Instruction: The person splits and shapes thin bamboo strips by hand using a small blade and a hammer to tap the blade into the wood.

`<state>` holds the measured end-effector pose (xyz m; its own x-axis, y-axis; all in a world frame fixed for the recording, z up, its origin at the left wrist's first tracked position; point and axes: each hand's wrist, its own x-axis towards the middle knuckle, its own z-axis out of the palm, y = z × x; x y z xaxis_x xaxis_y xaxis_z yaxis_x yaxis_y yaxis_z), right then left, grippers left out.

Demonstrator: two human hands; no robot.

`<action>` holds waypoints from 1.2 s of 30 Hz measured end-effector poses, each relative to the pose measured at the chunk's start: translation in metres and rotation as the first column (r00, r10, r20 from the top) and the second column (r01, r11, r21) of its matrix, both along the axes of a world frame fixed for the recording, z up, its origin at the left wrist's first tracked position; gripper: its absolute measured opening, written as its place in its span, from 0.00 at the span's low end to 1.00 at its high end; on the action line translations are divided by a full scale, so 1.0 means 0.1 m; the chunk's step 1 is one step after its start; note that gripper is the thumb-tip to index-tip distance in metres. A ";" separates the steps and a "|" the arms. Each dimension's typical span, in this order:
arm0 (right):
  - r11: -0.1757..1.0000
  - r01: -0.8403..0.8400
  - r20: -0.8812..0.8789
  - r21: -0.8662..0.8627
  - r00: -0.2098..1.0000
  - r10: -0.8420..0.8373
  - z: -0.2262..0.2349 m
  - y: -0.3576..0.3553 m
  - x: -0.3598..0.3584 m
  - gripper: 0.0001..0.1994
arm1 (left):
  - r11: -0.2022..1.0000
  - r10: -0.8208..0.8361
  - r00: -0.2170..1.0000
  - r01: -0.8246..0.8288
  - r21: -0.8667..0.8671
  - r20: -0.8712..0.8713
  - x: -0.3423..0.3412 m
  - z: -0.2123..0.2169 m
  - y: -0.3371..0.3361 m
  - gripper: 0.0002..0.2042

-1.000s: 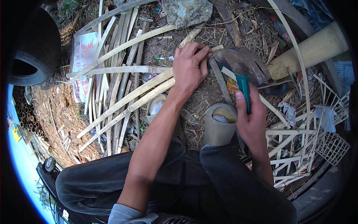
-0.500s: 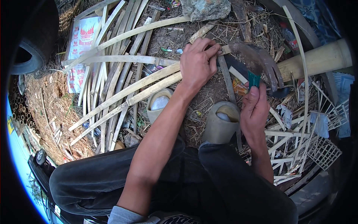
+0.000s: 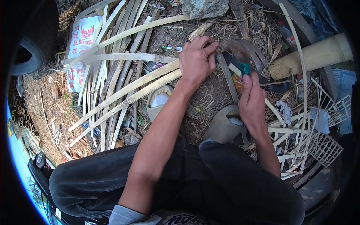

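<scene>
My left hand is closed over the upper right ends of two long, pale bamboo strips, which slant down to the left. Its fingertips rest close to a brown, curved, worn piece. In my right hand is a green-handled tool, with the thumb along the green part. A dark, blade-like shape lies beside it, partly hidden. Whether the brown piece belongs to this tool I cannot tell. A short pale strip sticks out beside the green part.
Many split bamboo strips lie piled on the left, over a printed sheet. A rock sits at the top. On the right are a thick bamboo pole, offcuts and a white plastic lattice. My sandalled feet are below my hands.
My right hand has moved up and left with the green-handled tool, and the brown curved piece has shifted the same way, closer to my left hand. My left hand stays on the strips.
</scene>
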<state>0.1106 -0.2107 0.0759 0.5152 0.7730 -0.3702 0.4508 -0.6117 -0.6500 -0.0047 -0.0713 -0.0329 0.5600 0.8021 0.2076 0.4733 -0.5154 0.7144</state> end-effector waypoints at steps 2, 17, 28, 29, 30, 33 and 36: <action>1.000 -0.013 -0.011 -0.018 1.000 0.013 0.02 -0.05 0.07 0.16 | 1.000 0.002 1.000 -0.002 0.004 0.010 0.00 -0.01 0.00 0.09; 0.883 -0.338 0.112 -0.324 0.914 0.391 1.10 0.26 0.57 0.19 | 0.999 0.036 0.999 -0.035 -0.012 0.028 -0.05 -0.03 -0.06 0.07; 0.871 -0.338 -0.011 -0.356 0.934 0.358 0.83 0.48 0.50 0.20 | 0.997 0.048 0.998 -0.045 -0.061 0.040 0.01 0.03 -0.04 0.09; 0.878 -0.359 -0.011 -0.316 0.927 0.375 0.79 0.49 0.52 0.19 | 0.997 0.056 0.997 -0.054 -0.060 0.043 0.01 0.02 -0.03 0.09; 0.884 -0.378 -0.010 -0.276 0.920 0.391 0.75 0.49 0.54 0.19 | 0.996 0.066 0.997 -0.063 -0.059 0.048 0.01 0.03 -0.03 0.09; 0.904 -0.345 -0.015 -0.252 0.936 0.353 0.57 0.48 0.52 0.19 | 0.994 0.081 0.996 -0.079 -0.073 0.025 0.02 0.00 -0.03 0.09; 0.924 -0.311 -0.036 -0.222 0.950 0.311 0.42 0.41 0.50 0.18 | 0.995 0.089 0.996 -0.088 -0.042 0.029 0.01 -0.03 0.00 0.09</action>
<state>0.1604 -0.1698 0.1183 0.2619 0.7925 -0.5508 0.6420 -0.5692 -0.5137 -0.0039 -0.0715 -0.0359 0.4803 0.8563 0.1898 0.4931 -0.4425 0.7490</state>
